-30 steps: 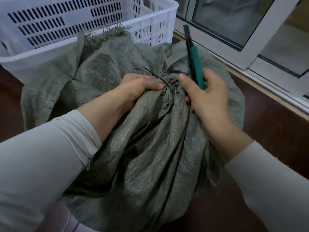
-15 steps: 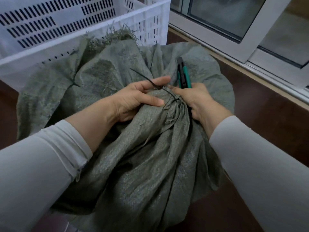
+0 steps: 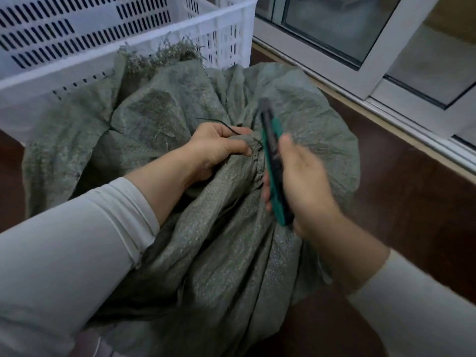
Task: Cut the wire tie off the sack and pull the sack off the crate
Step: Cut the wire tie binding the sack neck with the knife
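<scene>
The left hand is clamped on the gathered neck of the grey-green sack, fingers curled round the bunched weave just beside the black wire tie, whose loose end sticks up over the knuckles. The right hand is closed round a green-and-black cutter, held tilted with its dark tip pointing up and away, close to the neck on the side opposite the left hand; the tool and hand are blurred, so whether the tip touches the tie cannot be told.

The step in hand looks like the cutting: the neck is bunched tight and the sack fully covers whatever it wraps, so none of the pulling has begun. Next, the tip probably has to be brought to the tie's loop, clear of the left fingertips and of the weave, while the left hand steadies the neck.

The sack lies on a dark brown floor. A white slotted plastic crate stands just behind it, and a white-framed sliding window runs along the right.
</scene>
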`<state>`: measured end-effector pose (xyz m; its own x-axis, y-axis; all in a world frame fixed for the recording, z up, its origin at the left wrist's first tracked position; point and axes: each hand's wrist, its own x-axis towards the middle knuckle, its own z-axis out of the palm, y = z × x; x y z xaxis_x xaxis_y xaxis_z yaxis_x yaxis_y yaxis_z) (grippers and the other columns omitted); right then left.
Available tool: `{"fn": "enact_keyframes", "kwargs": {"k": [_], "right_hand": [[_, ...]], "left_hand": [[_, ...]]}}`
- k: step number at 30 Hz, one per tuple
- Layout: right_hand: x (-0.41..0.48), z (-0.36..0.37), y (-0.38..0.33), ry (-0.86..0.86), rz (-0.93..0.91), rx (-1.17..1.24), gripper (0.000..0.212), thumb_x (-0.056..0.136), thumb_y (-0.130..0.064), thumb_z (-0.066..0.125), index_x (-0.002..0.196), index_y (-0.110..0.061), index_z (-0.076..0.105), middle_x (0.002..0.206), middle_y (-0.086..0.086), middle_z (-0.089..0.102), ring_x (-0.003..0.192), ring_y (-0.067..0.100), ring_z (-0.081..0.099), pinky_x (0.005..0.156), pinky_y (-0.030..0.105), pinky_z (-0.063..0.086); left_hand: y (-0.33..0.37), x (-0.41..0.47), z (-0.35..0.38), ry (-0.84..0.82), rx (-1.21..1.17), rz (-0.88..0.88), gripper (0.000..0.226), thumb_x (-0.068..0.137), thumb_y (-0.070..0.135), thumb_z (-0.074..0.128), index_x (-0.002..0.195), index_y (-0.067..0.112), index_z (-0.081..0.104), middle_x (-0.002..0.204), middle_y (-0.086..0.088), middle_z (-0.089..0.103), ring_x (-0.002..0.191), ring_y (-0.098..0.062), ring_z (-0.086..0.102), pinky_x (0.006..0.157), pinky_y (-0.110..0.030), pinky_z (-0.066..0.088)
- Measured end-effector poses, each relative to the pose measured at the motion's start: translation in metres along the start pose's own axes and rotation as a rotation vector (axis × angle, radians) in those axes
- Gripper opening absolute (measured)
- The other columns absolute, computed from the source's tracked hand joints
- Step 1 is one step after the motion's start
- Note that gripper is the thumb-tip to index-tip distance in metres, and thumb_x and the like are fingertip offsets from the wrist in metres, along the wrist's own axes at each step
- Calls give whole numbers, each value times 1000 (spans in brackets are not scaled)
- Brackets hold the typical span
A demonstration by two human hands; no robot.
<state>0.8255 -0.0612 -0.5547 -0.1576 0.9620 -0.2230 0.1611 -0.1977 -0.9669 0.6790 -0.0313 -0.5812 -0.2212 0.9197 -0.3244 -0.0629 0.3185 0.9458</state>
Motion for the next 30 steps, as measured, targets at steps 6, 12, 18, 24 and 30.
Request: {"fn": "enact_keyframes", "kwargs": {"k": [6, 12, 18, 24, 30], "right_hand": [[-8, 9, 33, -23, -52, -284, 27, 100, -37, 28, 82, -25, 46, 72, 2, 58, 61, 26, 57, 62, 49, 54], [-2, 15, 35, -7, -108, -416, 25, 99, -38, 27, 88, -19, 38, 71, 6, 53, 69, 38, 60, 63, 57, 52], [-5, 9, 30, -95, -60, -573, 32, 99, -37, 26, 93, -10, 41, 81, 20, 63, 74, 41, 64, 69, 55, 54], [5, 13, 19, -82, -36, -625, 28, 99, -33, 25, 96, -9, 39, 91, 25, 67, 79, 42, 66, 74, 53, 55], [3, 14, 12, -127, 25, -644, 25, 100, -27, 27, 101, -6, 41, 94, 21, 67, 88, 37, 67, 77, 43, 54]], "left_hand": [[3, -3, 7, 67, -39, -5, 28, 67, -14, 70, 83, 8, 69, 83, 5, 67, 66, -2, 63, 62, -14, 55], [8, -11, 8, 61, -186, -53, 8, 78, -1, 68, 86, 3, 67, 79, -2, 66, 54, -2, 64, 59, -15, 54], [4, -2, 11, 233, -58, 40, 26, 81, 0, 67, 106, -7, 65, 74, 0, 62, 43, 8, 57, 53, -5, 49], [2, 3, 21, 321, -98, 81, 24, 80, 1, 69, 101, -9, 66, 64, 2, 62, 44, 6, 57, 52, -6, 49], [5, 2, 22, 395, -69, 59, 25, 80, 2, 69, 104, -6, 67, 76, -2, 62, 60, 1, 57, 55, -1, 47]]}}
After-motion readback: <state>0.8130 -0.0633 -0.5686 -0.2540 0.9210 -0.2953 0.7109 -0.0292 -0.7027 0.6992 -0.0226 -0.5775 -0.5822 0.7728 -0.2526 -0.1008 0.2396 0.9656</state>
